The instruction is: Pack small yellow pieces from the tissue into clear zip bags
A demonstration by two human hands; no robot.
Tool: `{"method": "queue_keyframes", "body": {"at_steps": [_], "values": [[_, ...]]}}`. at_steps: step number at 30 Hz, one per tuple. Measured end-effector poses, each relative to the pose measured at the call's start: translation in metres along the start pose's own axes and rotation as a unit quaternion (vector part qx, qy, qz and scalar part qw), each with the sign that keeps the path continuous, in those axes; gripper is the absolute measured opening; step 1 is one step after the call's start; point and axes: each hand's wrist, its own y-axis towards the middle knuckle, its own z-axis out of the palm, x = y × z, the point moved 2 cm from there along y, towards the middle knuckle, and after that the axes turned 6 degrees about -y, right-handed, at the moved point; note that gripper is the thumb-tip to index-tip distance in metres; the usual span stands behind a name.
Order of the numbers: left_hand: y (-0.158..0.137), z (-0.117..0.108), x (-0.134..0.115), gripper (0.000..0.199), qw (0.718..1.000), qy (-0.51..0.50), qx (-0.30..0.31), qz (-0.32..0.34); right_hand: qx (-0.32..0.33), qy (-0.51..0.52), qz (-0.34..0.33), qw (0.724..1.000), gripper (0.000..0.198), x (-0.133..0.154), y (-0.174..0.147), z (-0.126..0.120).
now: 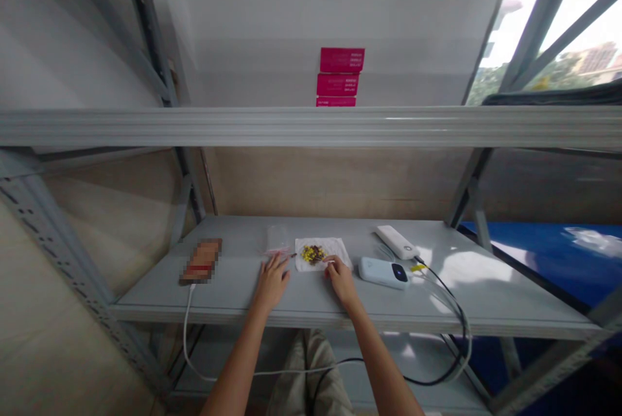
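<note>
On the rack shelf [233,293], small loose pieces [313,254] sit atop a tissue [339,247]. To its left lies a plastic bag [277,239], then, farther left, a phone [203,257]. Rightward lies one power bank [381,272]; behind it, a second power bank [394,241].

two hands by shelf's [233,293] front edge: left hand [273,278], right hand [341,277]. between and beyond them, one white sheet [339,247], one heap of yellow and dark bits [312,254], too small to count. one clear bag [276,238]. two power banks toward right edge: white one [394,241], pale blue one [381,271]. one blurred slab [203,260] near left edge. three pink labels [342,60] above.
</note>
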Motion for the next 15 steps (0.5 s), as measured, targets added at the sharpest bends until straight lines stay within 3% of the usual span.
{"method": "queue_keyframes", "body": {"at_steps": [5, 15], "values": [[0.0003, -0.0027, -0.0012, 0.041, 1.0, -0.008, 0.001, -0.008, 0.014, 0.009, -0.011, 1.0, 0.014, -0.0034, 0.001, 0.0031], [0.002, 0.0013, 0.0019, 0.04, 1.0, -0.018, 0.002, -0.015, 0.014, 0.005, -0.007, 1.0, 0.016, -0.0018, 0.0006, 0.0001]]}}
